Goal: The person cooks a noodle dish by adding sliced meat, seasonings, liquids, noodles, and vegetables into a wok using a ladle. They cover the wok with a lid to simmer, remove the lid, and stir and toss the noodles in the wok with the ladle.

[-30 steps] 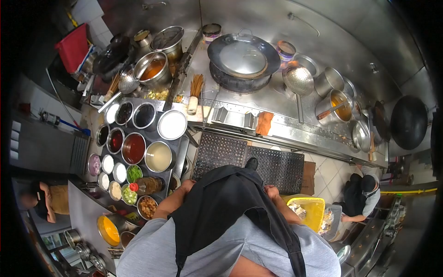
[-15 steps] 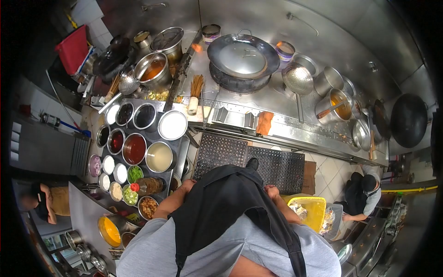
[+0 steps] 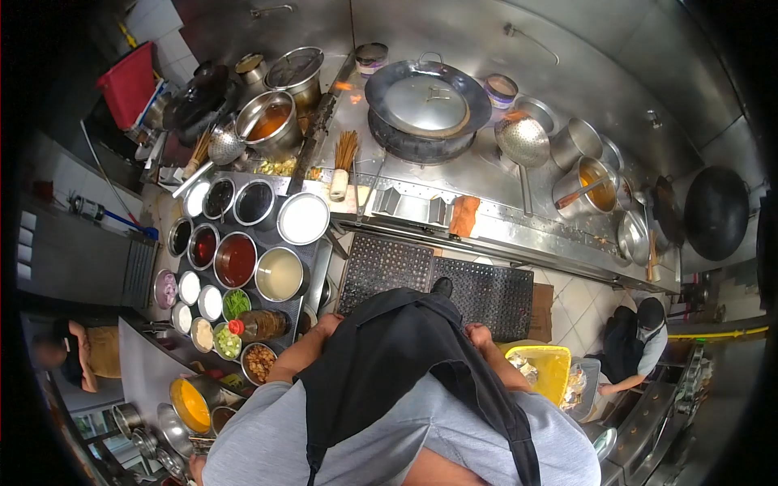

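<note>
My left hand (image 3: pixel 328 325) hangs low at the left edge of my black apron (image 3: pixel 381 348), near the sauce counter; its fingers are mostly hidden. On the other side, my right hand (image 3: pixel 478 334) is beside the apron's right edge with its fingers curled in; what they hold, if anything, does not show. Closest to my left forearm are a bottle with a red cap (image 3: pixel 261 326) and a bowl of brown diced food (image 3: pixel 259 363). A yellow bin (image 3: pixel 551 373) with waste in it stands by my right forearm.
Ahead, a lidded wok (image 3: pixel 425 101) sits on the steel range, flames to its left. A perforated ladle (image 3: pixel 521 139) and several pots lie right. Sauce containers (image 3: pixel 236 261) fill the left counter. A co-worker (image 3: pixel 632 344) crouches at right; another person (image 3: pixel 85 352) is far left.
A metal bowl and part of another person's hand have appeared at the lower left. The co-worker at right has shifted their head and arm. Flames by the wok changed shape. My hands barely moved.
</note>
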### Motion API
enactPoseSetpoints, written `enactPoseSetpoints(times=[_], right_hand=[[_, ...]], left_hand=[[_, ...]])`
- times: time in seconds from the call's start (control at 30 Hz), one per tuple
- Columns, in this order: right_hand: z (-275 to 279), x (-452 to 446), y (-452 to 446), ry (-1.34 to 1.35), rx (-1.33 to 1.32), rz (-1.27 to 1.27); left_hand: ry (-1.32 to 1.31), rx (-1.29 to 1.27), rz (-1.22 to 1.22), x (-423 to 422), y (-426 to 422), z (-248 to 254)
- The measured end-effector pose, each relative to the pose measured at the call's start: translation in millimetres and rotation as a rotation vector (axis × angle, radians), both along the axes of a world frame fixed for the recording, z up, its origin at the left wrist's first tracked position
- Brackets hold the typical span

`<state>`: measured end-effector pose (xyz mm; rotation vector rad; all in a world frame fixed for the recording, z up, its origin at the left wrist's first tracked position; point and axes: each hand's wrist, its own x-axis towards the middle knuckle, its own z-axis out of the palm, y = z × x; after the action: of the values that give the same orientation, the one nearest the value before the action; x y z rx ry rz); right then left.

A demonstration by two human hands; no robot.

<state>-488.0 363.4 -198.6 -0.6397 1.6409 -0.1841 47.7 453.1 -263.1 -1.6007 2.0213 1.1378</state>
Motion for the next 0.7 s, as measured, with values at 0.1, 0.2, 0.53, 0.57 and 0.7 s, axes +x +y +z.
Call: enactPoseSetpoints(times=[0.1, 0.2, 0.53, 0.57, 0.7], right_hand=[[3.8, 0.2, -1.6, 0.036, -0.017, 0.066], [5.4, 0.1, -4.2, 0.076, -0.011, 0.13], [-24.0, -7.4, 4.8, 0.096, -0.112, 0.09], [-23.9, -6.2, 6.5, 0.083, -0.126, 0.066], [-33.8, -9.8, 9.5, 0.041, -0.133, 0.056]], left_hand=[[0.043, -0.034, 0.036, 2.5, 3.0, -12.5], [0.046, -0.01, 0.016, 3.7, 2.9, -5.5], [0.135, 0.135, 0.46, -4.8, 3.7, 6.7], [0.136, 0.127, 0.472, -5.1, 4.1, 6.2], [0.121, -0.019, 0.235, 6.9, 13.6, -56.2]])
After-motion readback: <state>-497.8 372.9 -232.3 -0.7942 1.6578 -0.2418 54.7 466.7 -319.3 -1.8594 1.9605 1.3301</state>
